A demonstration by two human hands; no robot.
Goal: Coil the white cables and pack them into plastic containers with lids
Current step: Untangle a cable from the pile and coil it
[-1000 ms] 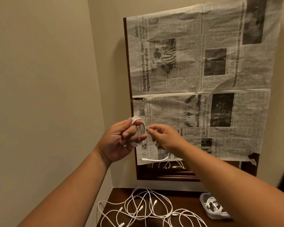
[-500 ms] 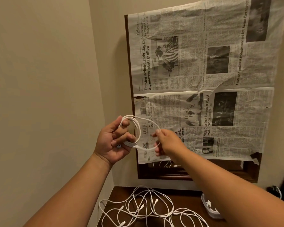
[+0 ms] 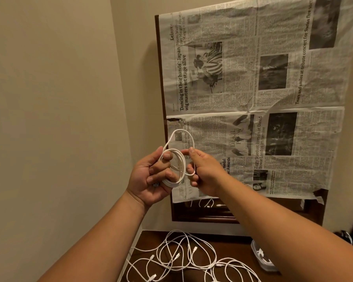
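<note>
The beige wall (image 3: 59, 98) fills most of what I see. Two sheets of newspaper (image 3: 253, 88) hang on it, covering a dark wooden frame (image 3: 202, 217) whose left edge and bottom show. Below that is the dark brown tabletop (image 3: 238, 247), with loose white cables (image 3: 183, 255) sprawled across it in overlapping loops, their connector ends showing here and there.

I hold both arms up in front of the lower sheet, well above the tabletop. My left hand (image 3: 149, 180) has its fingers curled through a coiled white cable (image 3: 177, 161), gripping the stacked loops against the palm. My right hand (image 3: 206, 174), just beside it, pinches one strand of that same cable between thumb and forefinger, and one larger loop arches up above both hands.

At the right of the tabletop, partly hidden behind my right forearm, sits a clear plastic container (image 3: 262, 261) with white cable lying inside it.
</note>
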